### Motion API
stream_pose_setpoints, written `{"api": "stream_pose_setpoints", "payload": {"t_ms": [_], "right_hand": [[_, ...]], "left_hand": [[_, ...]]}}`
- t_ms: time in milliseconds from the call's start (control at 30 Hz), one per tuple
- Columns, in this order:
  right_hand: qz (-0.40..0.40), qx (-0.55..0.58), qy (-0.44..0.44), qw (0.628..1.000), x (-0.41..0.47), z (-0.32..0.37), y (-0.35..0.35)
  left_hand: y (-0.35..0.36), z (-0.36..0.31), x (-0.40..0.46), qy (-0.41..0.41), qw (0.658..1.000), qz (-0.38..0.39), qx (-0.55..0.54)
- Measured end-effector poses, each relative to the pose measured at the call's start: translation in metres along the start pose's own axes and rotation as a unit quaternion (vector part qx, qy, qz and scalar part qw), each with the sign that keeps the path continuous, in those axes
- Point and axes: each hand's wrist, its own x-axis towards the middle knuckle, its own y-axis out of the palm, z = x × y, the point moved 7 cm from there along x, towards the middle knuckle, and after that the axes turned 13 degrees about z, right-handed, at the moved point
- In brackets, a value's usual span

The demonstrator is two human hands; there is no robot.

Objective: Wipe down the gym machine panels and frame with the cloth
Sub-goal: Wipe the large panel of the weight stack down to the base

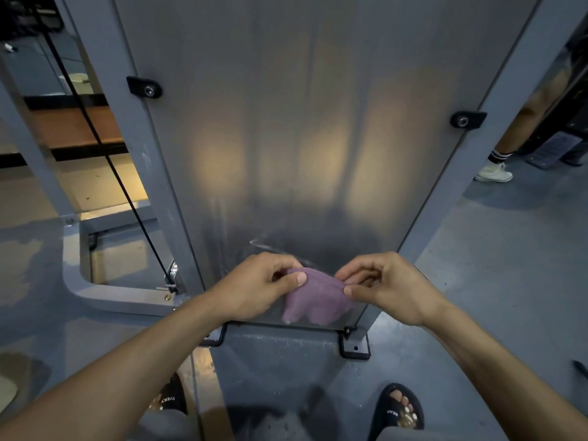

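Grey gym floor (496, 281) below, 1 tall frosted panel (302, 122) between 2 grey frame posts (127, 122), fixed by 2 black bolted clips (144, 87). 1 purple cloth (315, 297) low against the panel, pinched at its top edge by 2 hands: left hand (254, 288) thumb and fingers closed on it, right hand (388, 288) likewise. 1 black cable (111, 167) at left. 2 black sandals (401, 409) below.

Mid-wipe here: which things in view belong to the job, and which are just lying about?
Job: purple cloth, pinched by left hand and right hand; grey machine panel; frame upright.
Not the job: black cable, bystander's white shoe, wooden bench.
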Motion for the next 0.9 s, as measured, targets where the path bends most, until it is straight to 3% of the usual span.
{"api": "stream_pose_setpoints", "payload": {"t_ms": [133,233,333,467,667,767,900], "right_hand": [[0.062,0.136,0.015,0.989,0.003,-0.007,0.023],[0.027,0.317,0.038,0.947,0.01,-0.01,0.04],[-0.045,0.395,0.038,0.917,0.017,-0.013,0.055],[-0.177,0.304,0.041,0.935,0.021,-0.012,0.053],[-0.243,0.0,-0.014,0.97,0.022,-0.003,0.019],[-0.215,0.015,-0.023,0.976,0.023,-0.002,0.017],[-0.154,0.145,0.022,0.977,0.025,-0.013,0.026]], "left_hand": [[0.002,0.003,-0.002,-0.016,0.99,-0.051,-0.131],[0.002,0.001,-0.004,-0.03,0.965,-0.116,-0.232],[-0.002,0.004,-0.006,-0.059,0.958,-0.179,-0.214],[-0.002,-0.001,-0.006,-0.097,0.961,-0.205,-0.16],[-0.003,-0.004,-0.002,-0.103,0.962,-0.177,-0.182],[0.001,0.0,0.001,-0.094,0.956,-0.146,-0.235],[0.007,0.026,0.001,-0.136,0.94,-0.139,-0.281]]}}
